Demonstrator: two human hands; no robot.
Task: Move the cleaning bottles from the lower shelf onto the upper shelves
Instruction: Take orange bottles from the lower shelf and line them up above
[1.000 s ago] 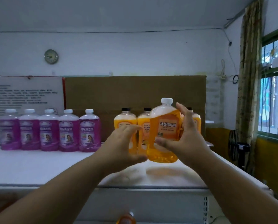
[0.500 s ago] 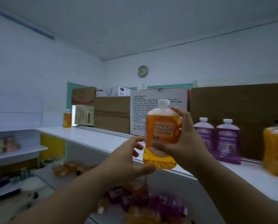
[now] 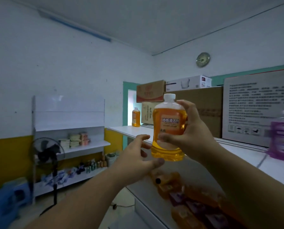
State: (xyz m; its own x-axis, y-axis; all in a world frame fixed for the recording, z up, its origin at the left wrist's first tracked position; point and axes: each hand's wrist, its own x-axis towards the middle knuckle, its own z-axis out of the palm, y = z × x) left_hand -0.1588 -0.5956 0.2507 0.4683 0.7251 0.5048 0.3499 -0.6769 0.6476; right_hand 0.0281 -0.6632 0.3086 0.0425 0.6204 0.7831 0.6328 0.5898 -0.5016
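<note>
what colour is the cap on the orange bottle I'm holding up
White. The cap tops the orange bottle in the head view.

dim, bluish cast | edges bowed | purple bottle [image 3: 282, 136] motion-blurred

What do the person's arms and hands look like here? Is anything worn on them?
Both forearms are bare as far as the picture shows: no sleeves are visible. The left hand and right hand have no gloves. I see no rings, watch or bracelet on the fingers or wrists.
</note>
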